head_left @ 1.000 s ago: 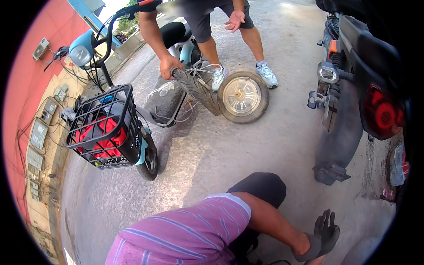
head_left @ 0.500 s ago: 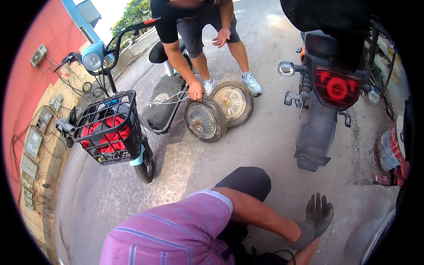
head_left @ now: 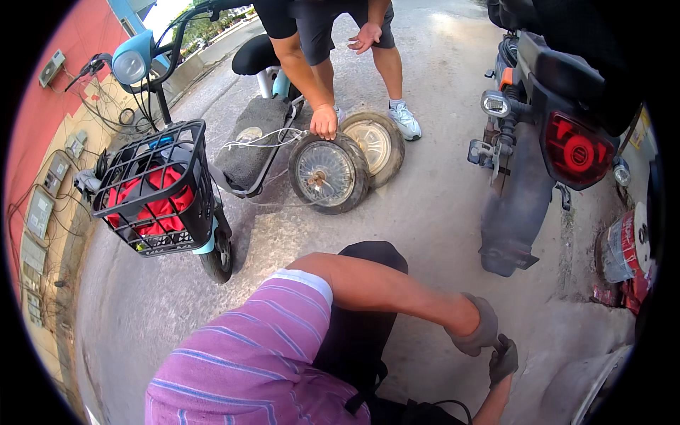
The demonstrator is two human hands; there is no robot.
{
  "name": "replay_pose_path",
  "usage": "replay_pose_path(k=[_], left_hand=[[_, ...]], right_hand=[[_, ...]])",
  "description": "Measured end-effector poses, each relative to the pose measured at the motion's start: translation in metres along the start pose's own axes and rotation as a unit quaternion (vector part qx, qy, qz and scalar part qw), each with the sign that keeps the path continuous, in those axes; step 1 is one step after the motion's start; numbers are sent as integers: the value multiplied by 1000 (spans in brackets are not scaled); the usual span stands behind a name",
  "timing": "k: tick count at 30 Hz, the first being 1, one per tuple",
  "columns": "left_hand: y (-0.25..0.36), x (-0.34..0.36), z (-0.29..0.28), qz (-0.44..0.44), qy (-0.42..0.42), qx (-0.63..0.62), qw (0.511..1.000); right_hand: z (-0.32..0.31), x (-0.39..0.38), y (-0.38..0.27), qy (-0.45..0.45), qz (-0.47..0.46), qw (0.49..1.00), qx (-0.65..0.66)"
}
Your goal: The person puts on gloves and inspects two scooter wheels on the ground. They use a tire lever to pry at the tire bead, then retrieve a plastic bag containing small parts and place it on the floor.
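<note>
My left hand [head_left: 473, 326], in a grey glove, reaches across from my striped sleeve with fingers bent, meeting my right hand [head_left: 503, 360], in a darker glove, low at the right. Both look closed; what is between their fingers is hidden. Beyond my dark knee [head_left: 372, 253], another person's hand [head_left: 324, 120] rests on the top of a spoked wheel [head_left: 328, 177] with a tyre. A second wheel [head_left: 377, 145], with a pale hub, leans behind it. The person's other hand [head_left: 365, 37] hangs with fingers spread. A white cord [head_left: 262, 142] runs near the wheels.
A light-blue scooter [head_left: 129, 67] with a black basket [head_left: 150, 191] holding red cloth stands left. A dark two-wheeler [head_left: 577, 149] with a red tail light stands right, beside a bucket-like container [head_left: 623, 248]. Wires and metal boxes [head_left: 40, 212] line the left wall.
My left glove's spread fingers have bent and met my right hand, whose dark glove now shows. The other person's front wheel has turned to show its spokes, overlapping the second wheel.
</note>
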State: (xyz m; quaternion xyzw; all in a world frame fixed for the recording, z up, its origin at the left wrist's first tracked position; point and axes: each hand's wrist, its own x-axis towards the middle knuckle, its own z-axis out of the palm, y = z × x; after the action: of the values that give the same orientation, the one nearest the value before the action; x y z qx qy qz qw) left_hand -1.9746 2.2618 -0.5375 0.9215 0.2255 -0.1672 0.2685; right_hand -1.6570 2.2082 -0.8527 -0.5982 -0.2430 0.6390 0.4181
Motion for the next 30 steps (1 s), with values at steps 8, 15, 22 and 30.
replay_pose_path(k=[8,15,22,30], left_hand=[[-163,-146,6,-74,279,-175,941],[-291,-250,180,-205,503,-607,580],[-361,-388,211,-184,743,-575,288],[-414,-447,204,-217,777,-550,217]], right_hand=[[-2,-2,-76,178,112,962,-176],[33,2,-4,-8,225,901,-370],[110,38,-13,-64,202,866,-452],[115,49,-22,-30,206,879,-428]])
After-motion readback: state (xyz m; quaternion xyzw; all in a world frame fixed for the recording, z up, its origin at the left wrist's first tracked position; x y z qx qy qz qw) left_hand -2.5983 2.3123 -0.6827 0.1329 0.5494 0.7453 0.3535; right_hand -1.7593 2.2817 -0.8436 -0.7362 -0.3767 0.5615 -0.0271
